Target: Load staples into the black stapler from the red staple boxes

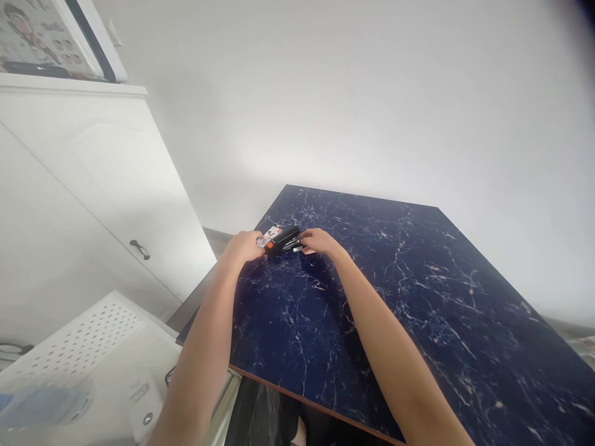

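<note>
A black, elongated plastic stapler (287, 238) with a small orange patch is handled with two bare hands above a dark-blue, white-veined marble-patterned surface (400, 279), its slim silver metal part (292, 244) exposed toward the stapler's right end. The left hand (245, 246) is curled at the stapler's left end, beside a small white printed card or packet (273, 232); whether the stapler itself is gripped by it cannot be told. The right hand (320, 240) is half closed, its fingertips gathered at the stapler's right end, though what is pinched there cannot be made out. A fingertip could be nipped if the stapler's parts were pressed together while fingers were left between them. Should only one end be steadied, the stapler could be twisted out of line by uneven force. The white printed card or packet, lying against the stapler's left end, could be creased or pushed aside by a shifted left hand.
</note>
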The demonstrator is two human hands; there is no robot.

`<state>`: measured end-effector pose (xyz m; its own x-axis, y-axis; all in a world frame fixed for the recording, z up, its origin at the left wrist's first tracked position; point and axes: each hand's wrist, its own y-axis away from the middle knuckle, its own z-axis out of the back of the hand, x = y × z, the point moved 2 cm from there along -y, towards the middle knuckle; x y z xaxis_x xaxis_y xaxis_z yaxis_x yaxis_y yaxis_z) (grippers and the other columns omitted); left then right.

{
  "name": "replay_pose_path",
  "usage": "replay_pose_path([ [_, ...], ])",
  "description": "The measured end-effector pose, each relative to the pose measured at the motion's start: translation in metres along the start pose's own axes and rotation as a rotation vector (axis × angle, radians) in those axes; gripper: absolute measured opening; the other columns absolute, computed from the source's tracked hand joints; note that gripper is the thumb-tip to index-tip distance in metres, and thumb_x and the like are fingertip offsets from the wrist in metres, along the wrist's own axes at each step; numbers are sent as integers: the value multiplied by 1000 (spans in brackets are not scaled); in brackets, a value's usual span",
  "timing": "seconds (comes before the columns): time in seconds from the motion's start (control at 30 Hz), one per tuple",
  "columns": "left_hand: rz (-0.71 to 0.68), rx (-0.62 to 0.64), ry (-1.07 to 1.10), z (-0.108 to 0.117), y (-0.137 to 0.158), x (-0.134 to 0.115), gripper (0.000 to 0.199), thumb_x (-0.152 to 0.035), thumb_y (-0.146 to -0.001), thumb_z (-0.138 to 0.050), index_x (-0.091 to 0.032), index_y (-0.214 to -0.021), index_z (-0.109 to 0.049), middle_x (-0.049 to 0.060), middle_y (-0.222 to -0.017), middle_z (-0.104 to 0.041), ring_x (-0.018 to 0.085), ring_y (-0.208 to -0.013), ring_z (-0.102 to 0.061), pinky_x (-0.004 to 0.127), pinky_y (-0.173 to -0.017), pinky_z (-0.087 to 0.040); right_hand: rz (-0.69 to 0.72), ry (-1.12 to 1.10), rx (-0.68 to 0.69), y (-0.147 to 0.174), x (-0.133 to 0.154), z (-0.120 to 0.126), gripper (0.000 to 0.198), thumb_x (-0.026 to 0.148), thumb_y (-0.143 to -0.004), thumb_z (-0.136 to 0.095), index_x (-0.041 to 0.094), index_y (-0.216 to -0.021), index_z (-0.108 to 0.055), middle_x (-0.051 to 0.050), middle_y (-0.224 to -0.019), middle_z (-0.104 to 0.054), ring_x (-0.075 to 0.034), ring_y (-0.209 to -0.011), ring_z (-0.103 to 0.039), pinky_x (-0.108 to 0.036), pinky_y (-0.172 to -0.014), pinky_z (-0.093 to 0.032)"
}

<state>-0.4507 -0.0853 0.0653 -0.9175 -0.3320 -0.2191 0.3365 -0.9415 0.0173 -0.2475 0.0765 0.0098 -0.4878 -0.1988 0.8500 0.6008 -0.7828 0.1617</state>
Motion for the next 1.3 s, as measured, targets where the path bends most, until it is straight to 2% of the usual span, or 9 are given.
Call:
replay_pose_path([
  [0.2, 89, -383, -17, 25, 13, -21, 38, -40, -89, -55, -24, -122, -65, 13, -99, -74, 34, -96, -68, 42, -82, -48, 17, 20, -198, 28, -23, 12, 31, 21, -82, -58, 16, -111, -70, -7, -90, -75, -17, -71, -71, -24, -66, -56],
  [0.27, 105, -415, -15, 29, 14, -26, 40, -41, -90, -55, -23, -125, -63, 13, -96, -75, 34, -95, -68, 42, -83, -48, 94, -46, -211, 44, -30, 13, 29, 19, -86, -54, 17, -111, -69, -7, -100, -75, -15, -77, -71, -24, -72, -57],
  [0.37, 38, -363, 39, 28, 16, -34, 45, -41, -88, -60, -23, -129, -63, 11, -102, -75, 31, -95, -68, 38, -82, -49, 169, -8, -254, 67, -37, 11, 28, 17, -87, -52, 20, -108, -70, -5, -105, -75, -15, -85, -71, -28, -83, -56],
  [0.47, -228, -316, 143, 21, 21, -49, 48, -43, -88, -60, -27, -134, -60, 7, -117, -72, 26, -98, -67, 33, -79, -49, 223, 122, -310, 85, -41, 8, 25, 18, -86, -55, 24, -103, -72, -3, -103, -75, -18, -93, -71, -33, -93, -53],
  [0.6, -452, -46, 70, 5, 26, -65, 36, -46, -79, -71, -30, -110, -72, 6, -109, -72, 26, -90, -67, 32, -71, -49, 310, 181, -350, 102, -44, 4, 26, 18, -86, -54, 25, -101, -73, -3, -105, -74, -18, -94, -69, -33, -93, -52],
  [0.7, -421, 0, 102, 2, 18, -56, 36, -53, -81, -69, -29, -108, -73, 5, -108, -72, 24, -89, -67, 31, -73, -49, 355, 242, -386, 108, -44, 1, 27, 16, -86, -51, 24, -101, -73, -4, -104, -73, -19, -94, -68, -33, -92, -51],
  [0.87, -196, -362, 171, -4, -7, -22, 45, -52, -99, -40, -27, -125, -67, 8, -126, -68, 27, -117, -58, 37, -99, -44, 489, 425, -363, 115, -33, -11, 19, 16, -88, -52, 22, -98, -68, -6, -99, -71, -22, -96, -62, -35, -91, -48],
  [1.03, -128, -222, 185, -38, -22, -21, 49, -45, -104, -25, -33, -127, -67, 1, -143, -59, 29, -127, -53, 44, -107, -38, 495, 516, -376, 114, -23, -18, 6, 22, -89, -59, 21, -84, -62, -7, -88, -69, -28, -111, -55, -42, -104, -40],
  [1.3, -27, -311, 144, -52, -24, -42, 57, -41, -105, -14, -28, -134, -61, 8, -137, -62, 29, -122, -56, 45, -104, -41, 453, 524, -329, 130, -27, -10, 9, 23, -91, -58, 22, -94, -66, -7, -96, -73, -30, -126, -49, -45, -109, -37],
])
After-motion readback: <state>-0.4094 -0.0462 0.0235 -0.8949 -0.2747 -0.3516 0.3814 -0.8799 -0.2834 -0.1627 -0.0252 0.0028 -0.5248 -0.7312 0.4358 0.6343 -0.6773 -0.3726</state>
